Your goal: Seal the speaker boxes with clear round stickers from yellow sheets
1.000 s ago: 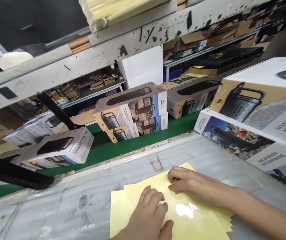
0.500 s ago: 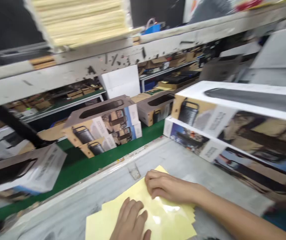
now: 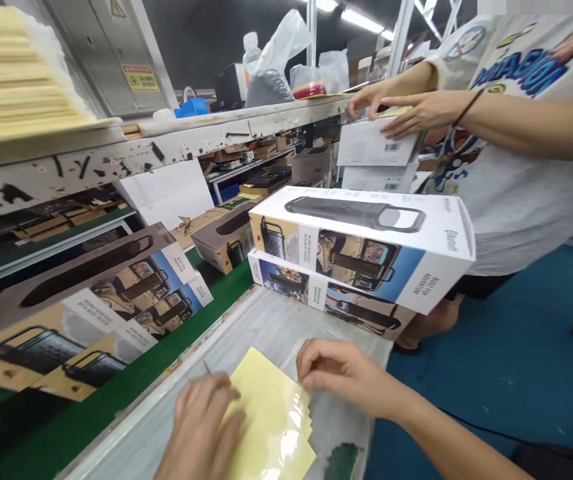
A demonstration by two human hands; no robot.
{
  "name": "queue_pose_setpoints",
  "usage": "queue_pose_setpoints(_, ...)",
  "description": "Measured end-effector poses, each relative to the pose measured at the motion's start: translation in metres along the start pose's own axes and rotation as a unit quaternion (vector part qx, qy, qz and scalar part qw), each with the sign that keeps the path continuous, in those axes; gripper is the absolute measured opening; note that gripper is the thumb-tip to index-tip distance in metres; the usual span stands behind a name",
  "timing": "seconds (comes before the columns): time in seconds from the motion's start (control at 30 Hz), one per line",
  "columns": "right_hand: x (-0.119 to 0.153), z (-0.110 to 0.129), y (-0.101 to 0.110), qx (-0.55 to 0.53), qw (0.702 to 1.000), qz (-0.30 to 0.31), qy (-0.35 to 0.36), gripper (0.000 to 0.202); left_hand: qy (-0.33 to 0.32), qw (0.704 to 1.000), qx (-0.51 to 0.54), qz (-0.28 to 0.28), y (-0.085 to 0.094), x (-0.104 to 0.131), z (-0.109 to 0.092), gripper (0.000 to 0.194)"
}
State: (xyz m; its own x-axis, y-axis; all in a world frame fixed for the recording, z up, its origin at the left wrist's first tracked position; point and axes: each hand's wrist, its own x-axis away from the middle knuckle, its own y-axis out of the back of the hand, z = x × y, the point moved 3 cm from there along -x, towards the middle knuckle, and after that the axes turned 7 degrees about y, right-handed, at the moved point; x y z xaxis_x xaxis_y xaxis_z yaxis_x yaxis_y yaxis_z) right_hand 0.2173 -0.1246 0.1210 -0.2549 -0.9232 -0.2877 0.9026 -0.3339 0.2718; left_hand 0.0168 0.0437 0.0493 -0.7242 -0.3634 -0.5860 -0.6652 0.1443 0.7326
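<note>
A small stack of glossy yellow sheets (image 3: 261,407) lies on the worn grey work surface, its right edge stepped where the sheets are offset. My left hand (image 3: 203,423) rests along the stack's left side, slightly blurred, fingers apart and holding nothing visible. At the right corner, my right hand (image 3: 343,373) has its thumb and forefinger pinched together on the edge of a yellow sheet. How many sheets are between those fingertips cannot be seen.
Two printed product boxes (image 3: 356,260) are stacked ahead on the right. More boxes (image 3: 91,300) stand on the green belt (image 3: 176,340). A tall pile of yellow sheets (image 3: 16,73) sits on the shelf (image 3: 166,143). Another person's hands (image 3: 411,110) touch white boxes.
The view has swung right, bringing the other person into sight. My right hand has shifted from atop the sheets to their right corner; my left hand is at their left side.
</note>
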Motion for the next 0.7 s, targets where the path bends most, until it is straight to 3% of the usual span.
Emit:
queue_pose_setpoints(0.1,0.003,0.043,0.027,0.158,0.985,-0.043,0.057,0.015,-0.060,0.995,0.076,-0.005,0.014,-0.111,-0.028,0.023)
queue_pose_setpoints(0.2,-0.006,0.092,0.050,0.299,0.944,-0.082,0.112,0.015,-0.148,0.978,0.136,-0.050,0.010,-0.221,-0.067,0.054)
queue_pose_setpoints(0.23,-0.011,0.107,0.057,0.346,0.925,-0.095,0.129,0.016,-0.166,0.975,0.140,-0.048,0.005,-0.250,-0.079,0.066)
queue_pose_setpoints(0.3,-0.025,0.132,0.071,0.434,0.877,-0.122,0.165,0.016,-0.185,0.971,0.148,-0.022,-0.008,-0.291,-0.097,0.066)
queue_pose_setpoints(0.37,-0.042,0.147,0.084,0.501,0.832,-0.144,0.191,0.018,-0.177,0.971,0.163,-0.007,-0.018,-0.312,-0.106,0.055)
queue_pose_setpoints(0.47,-0.067,0.151,0.103,0.570,0.787,-0.143,0.187,0.026,-0.156,0.970,0.187,-0.028,-0.026,-0.316,-0.109,0.046)
queue_pose_setpoints(0.7,-0.099,0.135,0.123,0.631,0.750,-0.118,0.161,0.032,-0.155,0.964,0.211,-0.043,-0.033,-0.315,-0.110,0.040)
